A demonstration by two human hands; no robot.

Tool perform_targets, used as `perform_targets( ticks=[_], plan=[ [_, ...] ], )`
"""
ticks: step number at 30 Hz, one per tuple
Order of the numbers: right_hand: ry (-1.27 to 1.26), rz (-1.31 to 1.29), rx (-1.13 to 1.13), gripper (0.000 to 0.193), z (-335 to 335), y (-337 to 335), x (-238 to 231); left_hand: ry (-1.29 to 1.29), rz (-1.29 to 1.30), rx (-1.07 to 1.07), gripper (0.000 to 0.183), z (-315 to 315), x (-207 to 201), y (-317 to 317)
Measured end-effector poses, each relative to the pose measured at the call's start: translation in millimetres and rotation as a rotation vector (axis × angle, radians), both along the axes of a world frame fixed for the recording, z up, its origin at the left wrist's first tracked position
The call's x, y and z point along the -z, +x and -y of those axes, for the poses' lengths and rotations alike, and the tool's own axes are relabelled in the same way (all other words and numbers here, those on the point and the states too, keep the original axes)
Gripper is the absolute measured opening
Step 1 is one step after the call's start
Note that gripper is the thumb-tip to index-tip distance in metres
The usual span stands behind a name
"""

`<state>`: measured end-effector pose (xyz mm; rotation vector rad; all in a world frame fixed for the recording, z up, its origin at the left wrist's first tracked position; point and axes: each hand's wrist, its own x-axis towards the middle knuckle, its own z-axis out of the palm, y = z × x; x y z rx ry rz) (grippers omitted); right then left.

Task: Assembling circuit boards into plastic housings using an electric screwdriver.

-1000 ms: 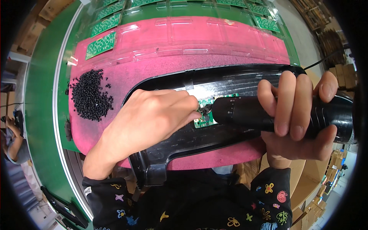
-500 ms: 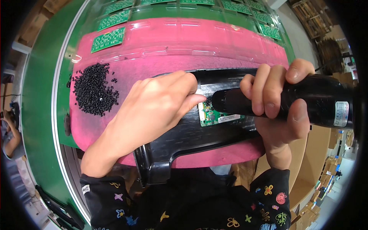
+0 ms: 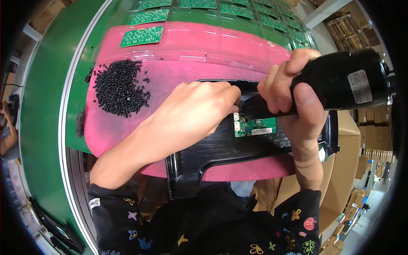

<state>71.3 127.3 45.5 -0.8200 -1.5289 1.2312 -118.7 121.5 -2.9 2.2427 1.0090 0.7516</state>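
Observation:
My right hand [image 3: 293, 85] is wrapped around a black electric screwdriver [image 3: 335, 78], which slants down to the left. Its tip end reaches the upper left part of a small green circuit board [image 3: 259, 123]. That board lies inside a black plastic housing [image 3: 221, 148]. Beside the tip, my left hand [image 3: 199, 106] is closed with its fingertips pinched at the board's upper left corner. Whatever is between those fingers, if anything, is hidden. Left of my left forearm, a pile of small black screws [image 3: 119, 87] lies on a pink mat [image 3: 174, 72].
Behind the housing, a clear plastic tray [image 3: 193, 55] holds several green circuit boards [image 3: 142, 36]. The mat lies on a green table [image 3: 51, 114]. A cardboard box [image 3: 344, 170] stands at the right. Another person's arm [image 3: 10, 136] shows at the far left.
The rear of the screwdriver has swung up and away, so the tool slopes more steeply over the board. My left hand stays pinched near the tip. The whole view has shifted somewhat.

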Motion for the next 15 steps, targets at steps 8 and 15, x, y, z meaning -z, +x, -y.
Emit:
perform_targets(
  ticks=[8,15],
  plan=[
    [-0.007,-0.510,-0.011,0.026,14.3,17.3,-3.8,0.053,-0.106,0.157,0.015,-0.9,3.5,0.2],
    [0.026,-0.663,-0.078,0.024,19.5,28.0,-8.9,0.051,0.036,0.176,0.017,-0.6,-1.4,7.5]
  ],
)
